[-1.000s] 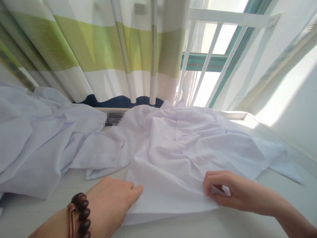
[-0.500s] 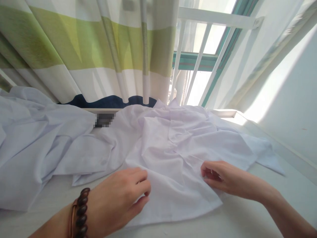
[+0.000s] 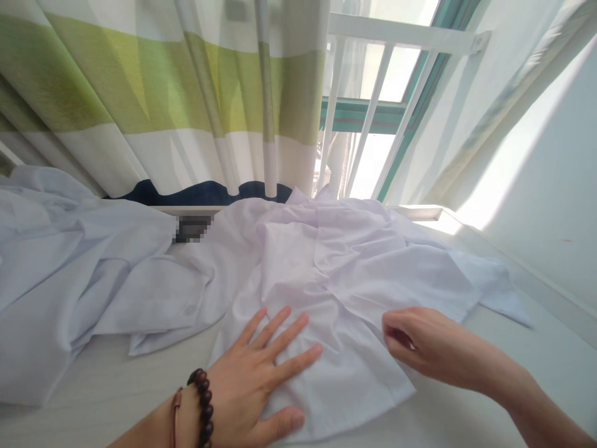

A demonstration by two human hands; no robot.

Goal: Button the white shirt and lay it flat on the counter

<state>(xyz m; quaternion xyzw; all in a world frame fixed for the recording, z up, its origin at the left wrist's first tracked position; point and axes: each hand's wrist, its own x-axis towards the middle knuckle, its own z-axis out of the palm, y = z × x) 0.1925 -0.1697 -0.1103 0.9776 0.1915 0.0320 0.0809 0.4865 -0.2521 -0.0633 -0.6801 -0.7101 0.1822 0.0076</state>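
A rumpled white shirt [image 3: 298,255] lies spread on a pale flat surface, its collar-like folds at the far side and its lower edge toward me. My left hand [image 3: 265,373] rests flat on the shirt's lower left part, fingers spread, holding nothing. Dark beads and a thin copper-coloured bangle circle that wrist. At the shirt's right edge, my right hand [image 3: 415,339] is closed, thumb and curled fingers pressed together on the cloth; the fingertips are partly hidden. A sleeve end with a button [image 3: 190,309] extends left of the shirt.
More white cloth [image 3: 46,274] is heaped at the left. A striped green and white curtain [image 3: 186,87] hangs behind, above dark blue fabric [image 3: 186,193]. White railing bars [image 3: 368,118] stand before a window at the back right. A white wall [image 3: 555,168] borders the right side.
My left hand has gone from loosely curled to spread flat, moving a little right onto the cloth. My right hand has closed more tightly at the shirt's edge.
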